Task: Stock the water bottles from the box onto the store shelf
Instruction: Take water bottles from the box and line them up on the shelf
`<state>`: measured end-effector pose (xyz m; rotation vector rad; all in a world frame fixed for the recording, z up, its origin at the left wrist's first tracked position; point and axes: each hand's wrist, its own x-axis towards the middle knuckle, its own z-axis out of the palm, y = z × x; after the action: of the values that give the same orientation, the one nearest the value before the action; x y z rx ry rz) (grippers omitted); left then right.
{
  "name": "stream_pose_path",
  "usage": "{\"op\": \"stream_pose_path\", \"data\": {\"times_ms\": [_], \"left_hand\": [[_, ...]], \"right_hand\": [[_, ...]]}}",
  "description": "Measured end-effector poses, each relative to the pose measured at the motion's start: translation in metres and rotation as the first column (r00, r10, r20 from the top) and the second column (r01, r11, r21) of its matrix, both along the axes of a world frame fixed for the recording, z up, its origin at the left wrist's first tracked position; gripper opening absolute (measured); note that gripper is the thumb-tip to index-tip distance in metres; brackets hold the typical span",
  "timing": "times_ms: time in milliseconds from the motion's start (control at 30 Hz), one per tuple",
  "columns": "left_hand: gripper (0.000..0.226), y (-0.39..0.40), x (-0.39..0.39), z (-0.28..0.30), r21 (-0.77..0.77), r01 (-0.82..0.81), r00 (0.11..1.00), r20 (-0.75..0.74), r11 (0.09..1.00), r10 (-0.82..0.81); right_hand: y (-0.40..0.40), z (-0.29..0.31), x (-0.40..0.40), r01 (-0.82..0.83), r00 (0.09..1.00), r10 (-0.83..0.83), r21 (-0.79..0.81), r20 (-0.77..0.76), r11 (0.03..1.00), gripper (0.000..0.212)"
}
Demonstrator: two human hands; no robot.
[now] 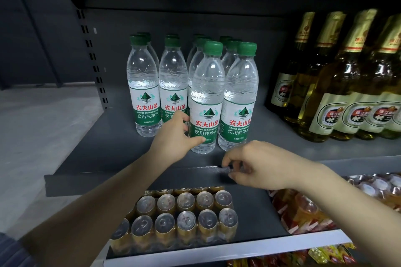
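Several clear water bottles with green caps and green-and-white labels stand in rows on the dark grey shelf. My left hand grips the front middle water bottle low on its label, thumb in front and fingers behind; the bottle stands upright on the shelf. Beside it on the right stands another front bottle, and further left one more. My right hand hovers at the shelf's front lip with loosely curled fingers and nothing visible in it. No box is in view.
Tall green glass beer bottles with gold foil necks fill the shelf's right side. On the shelf below sit a shrink-wrapped pack of gold cans and red-orange snack packs. The floor lies to the left.
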<state>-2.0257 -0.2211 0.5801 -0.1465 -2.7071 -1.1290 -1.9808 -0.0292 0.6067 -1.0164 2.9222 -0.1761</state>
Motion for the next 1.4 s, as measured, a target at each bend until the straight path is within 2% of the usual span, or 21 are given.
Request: {"op": "stream_pose_path", "data": {"times_ms": [467, 633, 733, 1000, 1400], "left_hand": [[0.052, 0.01, 0.009, -0.003, -0.029, -0.059, 0.998, -0.037, 0.998, 0.057], [0.039, 0.008, 0.02, -0.005, -0.117, -0.122, 0.992, -0.05, 0.986, 0.117], [0.03, 0.008, 0.033, -0.007, -0.169, -0.091, 0.995, -0.044, 0.981, 0.085], [0.029, 0.017, 0.066, -0.008, -0.298, -0.052, 0.998, -0.041, 0.953, 0.041], [0.022, 0.038, 0.108, -0.01, -0.354, -0.102, 0.994, -0.06, 0.93, 0.086]], "right_hand": [[0.004, -0.003, 0.005, -0.007, 1.0, 0.007, -0.013, 0.018, 1.0, 0.026], [0.009, -0.005, 0.009, -0.018, 1.0, 0.018, -0.008, 0.021, 1.0, 0.028], [0.013, -0.006, 0.014, -0.027, 0.999, 0.027, 0.0, 0.023, 1.0, 0.029], [0.022, -0.012, 0.028, -0.094, 0.996, 0.094, -0.01, 0.007, 0.995, 0.023], [0.037, -0.012, 0.053, -0.159, 0.987, 0.159, -0.002, -0.016, 0.987, 0.021]]}}
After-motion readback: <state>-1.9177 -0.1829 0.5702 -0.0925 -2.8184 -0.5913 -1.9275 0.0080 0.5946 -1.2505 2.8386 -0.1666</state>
